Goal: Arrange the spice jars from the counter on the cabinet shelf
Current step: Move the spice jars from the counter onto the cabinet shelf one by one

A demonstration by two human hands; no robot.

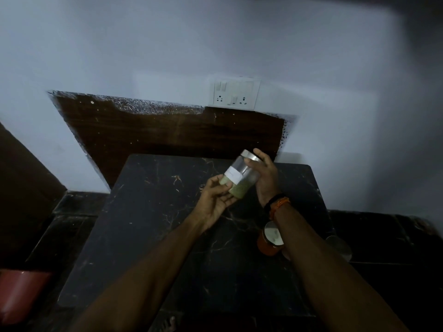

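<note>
A clear spice jar (242, 174) with a silver lid, a white label and greenish powder is held tilted above the dark marble counter (153, 226). My left hand (215, 200) cups its bottom, fingers curled round it. My right hand (266, 178) grips the upper part, fingers reaching the lid. A second jar (269, 239) with orange-red powder and a silver lid stands on the counter under my right forearm, partly hidden. A third silver lid (340, 248) shows at the counter's right edge. No cabinet shelf is in view.
A white wall with a switch and socket plate (235, 94) rises behind the counter, above a dark wooden panel (167, 133). A red cushion (19, 295) lies low at the left. Dark floor tiles surround the counter.
</note>
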